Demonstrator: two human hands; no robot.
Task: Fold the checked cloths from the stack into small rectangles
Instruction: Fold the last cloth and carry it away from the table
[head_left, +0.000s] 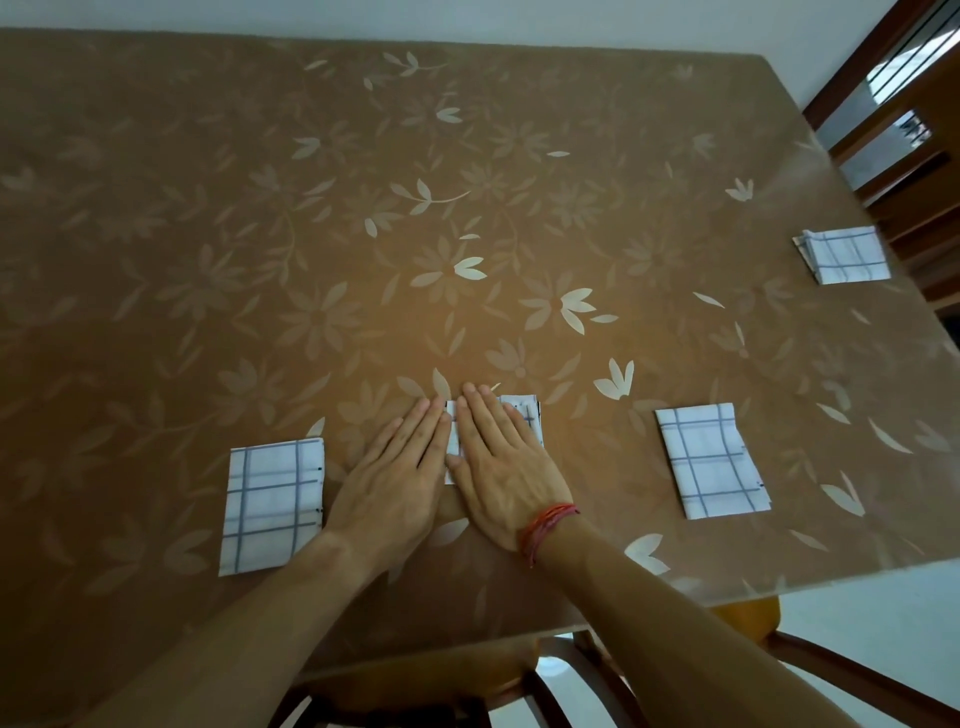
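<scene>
Checked cloth (525, 414) lies pressed under the right hand (501, 470), the left hand (397, 470) beside it, both flat with straight fingers.

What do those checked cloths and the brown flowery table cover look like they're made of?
Cloths: thin woven fabric, probably cotton, with a matte look; the folds lie flat with crisp edges. Table cover: probably a vinyl or plastic sheet, smooth and slightly glossy; light glares off it near the right edge, and the rim there looks translucent.
</scene>
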